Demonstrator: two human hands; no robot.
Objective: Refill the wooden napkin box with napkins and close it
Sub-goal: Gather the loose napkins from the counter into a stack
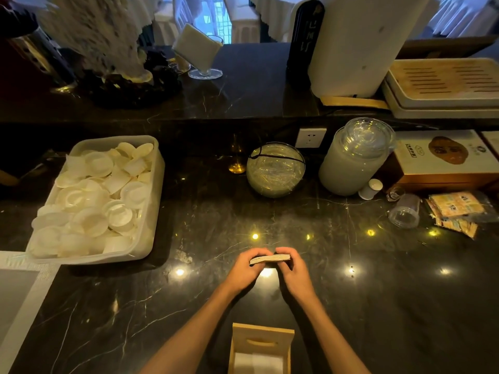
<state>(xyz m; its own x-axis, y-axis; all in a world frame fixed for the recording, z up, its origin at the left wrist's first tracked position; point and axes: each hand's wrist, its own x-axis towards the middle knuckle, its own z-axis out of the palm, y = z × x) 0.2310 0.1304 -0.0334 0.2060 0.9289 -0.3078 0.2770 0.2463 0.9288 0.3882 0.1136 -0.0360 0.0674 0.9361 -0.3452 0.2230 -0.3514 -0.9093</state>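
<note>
Both the left hand (244,268) and right hand (293,268) pinch a napkin stack (270,258) in their fingers above the tabletop (378,306), so the open wooden box (261,346) at the near edge, with some white napkins inside, seems still to need filling and closing.

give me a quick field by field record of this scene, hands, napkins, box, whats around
left hand: grips the left end of the napkin stack
right hand: grips the stack's right end
napkin stack: thin, held flat above the dark marble counter
wooden napkin box: open, near edge between the forearms, white napkins already inside
lid: not identifiable in view
left of hands: plastic tub of small white dishes
behind hands: glass bowl, lidded jar
</note>
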